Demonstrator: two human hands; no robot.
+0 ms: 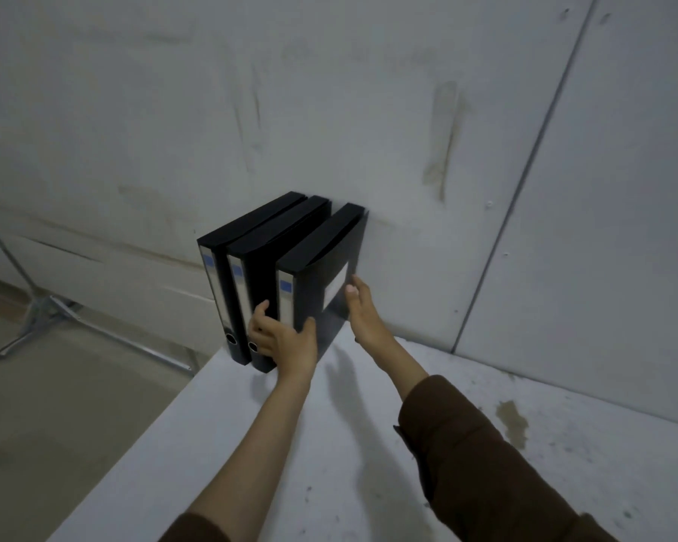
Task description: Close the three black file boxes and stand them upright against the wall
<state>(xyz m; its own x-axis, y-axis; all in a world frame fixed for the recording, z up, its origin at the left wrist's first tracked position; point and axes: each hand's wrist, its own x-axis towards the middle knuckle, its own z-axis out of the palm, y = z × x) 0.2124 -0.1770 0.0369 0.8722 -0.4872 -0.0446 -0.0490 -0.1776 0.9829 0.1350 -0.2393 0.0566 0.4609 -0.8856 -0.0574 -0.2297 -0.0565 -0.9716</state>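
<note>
Three black file boxes stand upright on a white table [275, 444], their far ends against the grey wall [329, 111]. The left box [220, 275] and the middle box [259, 264] touch side by side, spines with white labels facing me. The right box [314, 264] leans slightly, with a small gap to the middle one. My left hand [282, 338] grips the lower spine of the right box, fingers on one side and thumb on the other. My right hand [363, 307] presses flat against that box's right cover beside its white label.
The table's left edge [165, 416] drops to a brown floor, where a metal stand [44, 311] has its legs spread. A brownish stain [513, 420] marks the table at the right. A vertical seam [525, 170] runs down the wall to the right.
</note>
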